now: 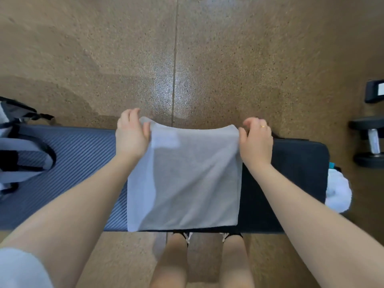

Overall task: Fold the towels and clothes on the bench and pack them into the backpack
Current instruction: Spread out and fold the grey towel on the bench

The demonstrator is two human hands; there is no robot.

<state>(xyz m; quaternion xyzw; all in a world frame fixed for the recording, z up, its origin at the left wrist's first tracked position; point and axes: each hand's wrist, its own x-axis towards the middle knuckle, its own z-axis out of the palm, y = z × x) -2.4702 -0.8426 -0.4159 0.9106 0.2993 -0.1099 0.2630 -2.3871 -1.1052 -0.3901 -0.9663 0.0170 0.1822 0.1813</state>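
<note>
**Grey towel held by its far corners, mid-fold across the bench**

Near edge of the grey towel [185, 179] sits at the bench's [83, 163] near rim, centre of frame, above my knees. It runs away from me to its far edge, lifted slightly off the pad. My left hand [132, 135] pinches the far left corner; my right hand [256, 138], ring on one finger, pinches the far right corner. Hands apart, level, equally near. I judge the next fold comes toward me or sideways.

Backpack [22, 150] lies at frame left on the bench; white cloth [337, 192] at the right end. Dumbbell [369, 142] on the floor, far right. No readable writing.
</note>
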